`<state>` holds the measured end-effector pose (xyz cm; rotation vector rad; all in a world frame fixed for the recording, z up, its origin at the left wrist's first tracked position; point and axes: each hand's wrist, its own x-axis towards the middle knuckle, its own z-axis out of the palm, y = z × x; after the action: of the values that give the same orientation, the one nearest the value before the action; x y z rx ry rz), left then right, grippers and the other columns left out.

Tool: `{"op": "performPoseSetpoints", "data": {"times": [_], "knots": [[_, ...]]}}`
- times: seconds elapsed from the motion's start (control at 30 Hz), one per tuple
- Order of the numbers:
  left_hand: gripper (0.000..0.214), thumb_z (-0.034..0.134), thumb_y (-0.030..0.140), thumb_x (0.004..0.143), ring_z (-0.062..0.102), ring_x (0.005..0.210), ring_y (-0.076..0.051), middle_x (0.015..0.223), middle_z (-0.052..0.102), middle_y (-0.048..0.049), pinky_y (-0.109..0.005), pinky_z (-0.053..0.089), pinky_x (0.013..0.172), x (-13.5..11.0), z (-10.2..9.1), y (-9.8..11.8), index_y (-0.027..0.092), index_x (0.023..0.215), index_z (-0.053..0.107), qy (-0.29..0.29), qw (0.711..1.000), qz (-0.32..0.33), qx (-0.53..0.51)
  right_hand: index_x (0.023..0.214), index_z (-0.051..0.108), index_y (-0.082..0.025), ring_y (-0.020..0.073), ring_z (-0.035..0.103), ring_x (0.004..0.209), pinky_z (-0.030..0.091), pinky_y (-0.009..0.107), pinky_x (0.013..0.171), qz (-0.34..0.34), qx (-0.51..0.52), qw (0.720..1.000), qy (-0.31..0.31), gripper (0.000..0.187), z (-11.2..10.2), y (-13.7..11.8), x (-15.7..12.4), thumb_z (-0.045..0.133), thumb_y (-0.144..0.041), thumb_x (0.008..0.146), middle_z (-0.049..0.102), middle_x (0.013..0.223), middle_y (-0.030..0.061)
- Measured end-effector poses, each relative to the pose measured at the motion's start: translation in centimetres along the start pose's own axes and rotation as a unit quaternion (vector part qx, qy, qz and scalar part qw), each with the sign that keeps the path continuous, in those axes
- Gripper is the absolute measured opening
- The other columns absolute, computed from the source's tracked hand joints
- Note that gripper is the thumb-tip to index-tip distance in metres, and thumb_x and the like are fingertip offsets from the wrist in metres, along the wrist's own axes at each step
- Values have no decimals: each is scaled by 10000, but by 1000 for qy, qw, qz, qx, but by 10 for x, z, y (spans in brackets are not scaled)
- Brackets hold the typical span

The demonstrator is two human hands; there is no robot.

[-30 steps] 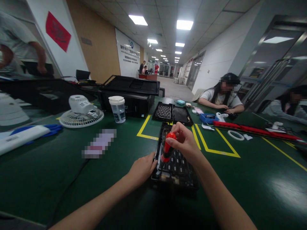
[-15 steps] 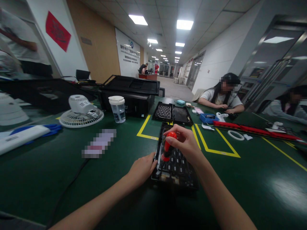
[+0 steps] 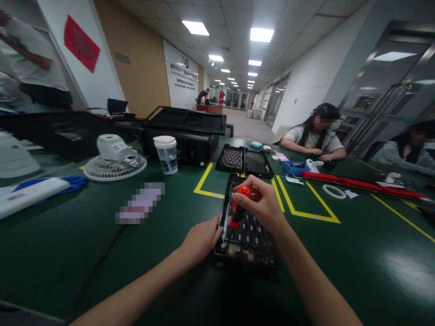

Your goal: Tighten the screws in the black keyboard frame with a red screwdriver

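Observation:
A black case (image 3: 244, 258) with rows of dark six-sided pieces (image 3: 256, 240) inside lies lengthwise in front of me on the green table. My left hand (image 3: 202, 237) grips its left edge, thumb and fingers against the side wall. Over the case, my right hand (image 3: 261, 201) pinches the rounded red top of a red-and-black hand tool (image 3: 242, 192). This tool stands nearly upright. Its red lower end (image 3: 234, 223) is at the left part of the rows; whether it touches a piece I cannot tell.
Behind lies another open black case (image 3: 233, 158). A lidded cup (image 3: 166, 156), a white fan (image 3: 115, 158) and a blurred-out phone-like object (image 3: 141, 203) with a cable are on the left. Yellow tape (image 3: 309, 215) marks the table. Across it sits a person (image 3: 312, 136) by a blue tray (image 3: 295, 167).
The tool's handle seems slightly turned in my right hand, with more black showing below the red top. Both hands and the case stay in place. A standing person at the far left has shifted a little.

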<state>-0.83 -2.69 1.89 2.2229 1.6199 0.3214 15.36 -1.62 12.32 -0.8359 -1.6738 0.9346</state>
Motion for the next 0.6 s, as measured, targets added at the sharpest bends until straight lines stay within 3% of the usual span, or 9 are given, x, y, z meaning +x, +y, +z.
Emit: {"op": "performPoseSetpoints", "data": {"times": [0.6], "knots": [[341, 293, 349, 893, 609, 938, -216, 1045, 631, -80, -324, 459, 774, 1, 4, -5, 215, 1174, 431, 27, 999, 28, 8, 673, 457, -177, 85, 483, 521, 402, 207, 467, -29, -70, 996, 52, 266, 5, -3, -2, 692, -301, 684, 482, 610, -42]]}}
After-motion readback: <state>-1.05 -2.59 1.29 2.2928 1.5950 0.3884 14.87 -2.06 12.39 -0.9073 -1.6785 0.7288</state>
